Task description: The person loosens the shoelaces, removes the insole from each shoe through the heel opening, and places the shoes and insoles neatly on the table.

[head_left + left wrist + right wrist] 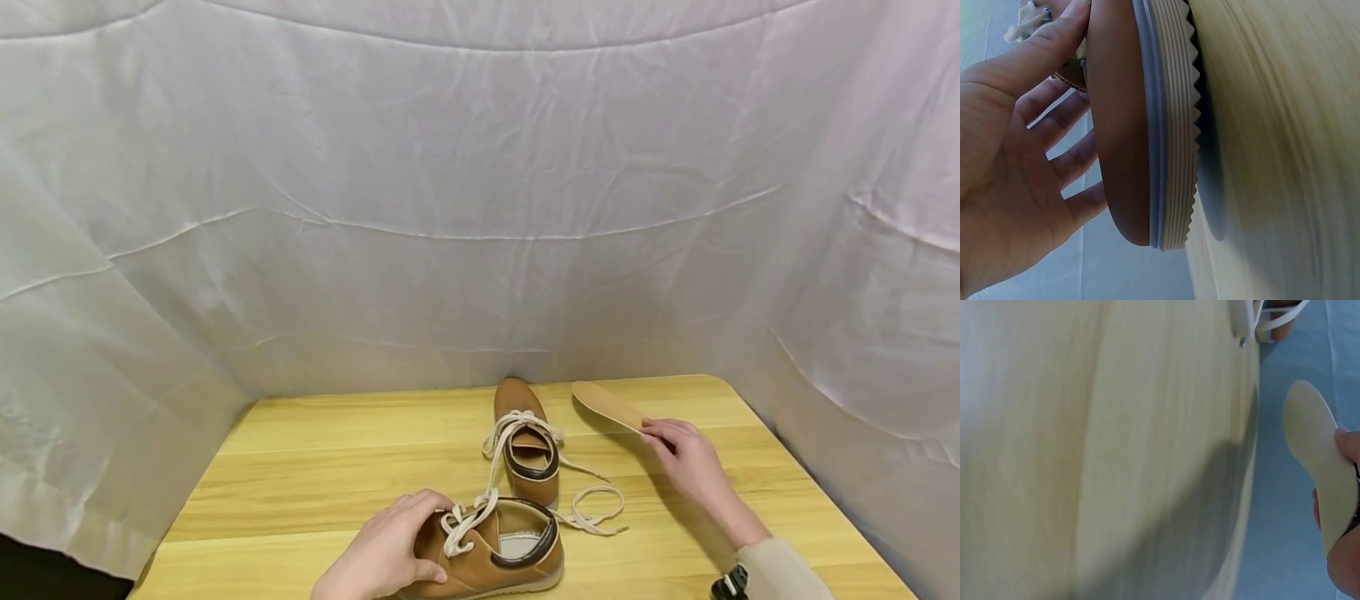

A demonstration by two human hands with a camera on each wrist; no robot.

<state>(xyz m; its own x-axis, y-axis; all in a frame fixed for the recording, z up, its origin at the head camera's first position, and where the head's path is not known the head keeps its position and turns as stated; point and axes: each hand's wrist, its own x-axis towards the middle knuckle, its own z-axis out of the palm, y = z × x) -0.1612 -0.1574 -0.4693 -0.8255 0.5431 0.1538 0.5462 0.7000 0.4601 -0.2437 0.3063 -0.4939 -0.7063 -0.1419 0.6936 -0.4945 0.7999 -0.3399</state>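
Note:
My left hand (390, 546) grips the toe end of a brown lace-up shoe (487, 568) at the table's near side, thumb on one side and fingers over the other. That shoe's dark padded collar and pale inside face up. In the left wrist view its ridged sole (1175, 125) runs close along the tabletop; whether it touches is unclear. Off to the right, my right hand (693, 462) pinches one end of a tan insole (609, 406), held above the table with its wide end pointing away. The right wrist view shows the insole's pale face (1316, 437).
A second brown shoe (512, 400) stands behind the first, toe toward the back curtain (480, 300). Loose cream laces (597, 528) trail right over the wooden table (315, 467). Grey curtains also hang at both sides. A black device (729, 585) sits at my right wrist.

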